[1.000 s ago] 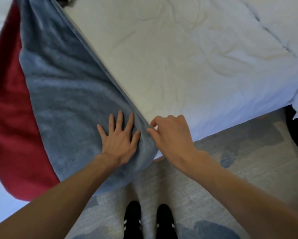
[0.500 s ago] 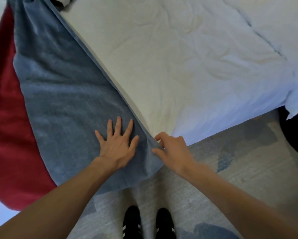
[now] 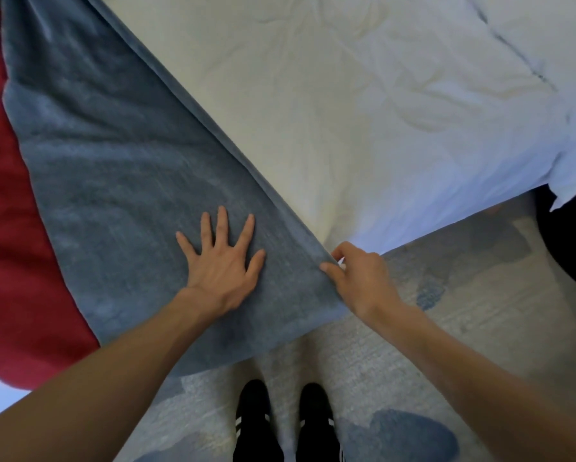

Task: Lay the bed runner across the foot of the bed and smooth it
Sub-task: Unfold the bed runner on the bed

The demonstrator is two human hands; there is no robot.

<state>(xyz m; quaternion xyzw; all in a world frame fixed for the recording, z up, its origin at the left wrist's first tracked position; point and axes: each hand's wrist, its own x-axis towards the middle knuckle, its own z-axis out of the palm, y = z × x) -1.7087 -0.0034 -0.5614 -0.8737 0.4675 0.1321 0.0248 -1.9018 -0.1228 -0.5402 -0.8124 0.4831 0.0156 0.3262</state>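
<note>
The grey-blue plush bed runner [image 3: 120, 168] lies across the foot of the bed, its end draped over the near corner toward the floor. My left hand [image 3: 221, 265] lies flat on it, fingers spread, pressing the cloth near the corner. My right hand [image 3: 360, 278] pinches the runner's right edge at the corner, thumb and fingers curled on the hem. The white sheet of the bed [image 3: 363, 121] stretches to the right, lightly wrinkled.
A red blanket [image 3: 16, 268] lies under the runner along its left side. Below the bed is a pale carpet [image 3: 446, 345] with blue patches. My black shoes [image 3: 286, 425] stand close to the corner. A dark object [image 3: 570, 248] sits at the right edge.
My right hand has slid down along the runner's edge to the bed corner and now pinches the hem there. My left hand has stayed flat on the cloth.
</note>
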